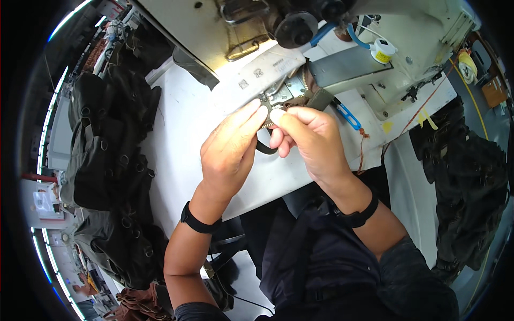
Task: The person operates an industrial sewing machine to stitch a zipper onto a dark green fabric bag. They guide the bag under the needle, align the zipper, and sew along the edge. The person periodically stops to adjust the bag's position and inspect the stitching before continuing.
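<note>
A dark olive fabric piece [320, 99] with a metal-toothed zipper lies under the presser foot of the sewing machine [267, 72]. My left hand [230, 142] is at the piece's left edge, fingers straight and pressed together, with the thumb hidden beneath. Close beside it, my right hand [316, 136] pinches the piece between thumb and forefinger near the foot, its other fingers curled. A dark strap [266, 148] loops down between the two hands. The exact spot under my fingertips is hidden.
Blue thread snips [349, 116] with a brown cord lie right of the machine bed on the white table [179, 128]. Dark bags with metal rings [99, 150] are heaped at the left. More dark fabric pieces [463, 176] hang at the right.
</note>
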The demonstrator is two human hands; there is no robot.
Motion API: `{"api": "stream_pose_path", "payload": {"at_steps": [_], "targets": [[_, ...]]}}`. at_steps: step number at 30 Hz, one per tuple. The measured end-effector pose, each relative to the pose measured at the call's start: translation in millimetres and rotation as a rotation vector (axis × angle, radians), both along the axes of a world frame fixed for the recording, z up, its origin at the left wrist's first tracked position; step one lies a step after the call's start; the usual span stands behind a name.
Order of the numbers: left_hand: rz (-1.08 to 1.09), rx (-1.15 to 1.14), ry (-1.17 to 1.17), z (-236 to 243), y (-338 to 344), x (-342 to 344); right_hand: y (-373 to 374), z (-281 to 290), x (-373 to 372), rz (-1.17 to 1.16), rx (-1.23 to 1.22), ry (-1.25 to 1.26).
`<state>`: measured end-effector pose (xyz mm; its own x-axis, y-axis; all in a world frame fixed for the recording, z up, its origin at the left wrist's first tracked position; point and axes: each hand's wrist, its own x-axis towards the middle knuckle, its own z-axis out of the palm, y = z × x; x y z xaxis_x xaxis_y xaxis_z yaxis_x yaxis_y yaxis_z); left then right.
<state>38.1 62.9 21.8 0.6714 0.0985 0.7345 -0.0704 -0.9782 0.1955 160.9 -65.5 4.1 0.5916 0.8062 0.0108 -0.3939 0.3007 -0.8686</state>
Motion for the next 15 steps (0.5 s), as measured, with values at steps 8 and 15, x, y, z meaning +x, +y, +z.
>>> {"api": "stream_pose_path", "payload": {"at_steps": [8,15], "targets": [[0.026,-0.175,0.013,-1.3,-0.8,-0.5,5.9,1.7,1.4,-0.032,0.01,-0.021],[0.023,-0.205,-0.025,-4.8,2.9,2.2,6.8,6.3,4.8,-0.047,0.0,-0.091]]}}
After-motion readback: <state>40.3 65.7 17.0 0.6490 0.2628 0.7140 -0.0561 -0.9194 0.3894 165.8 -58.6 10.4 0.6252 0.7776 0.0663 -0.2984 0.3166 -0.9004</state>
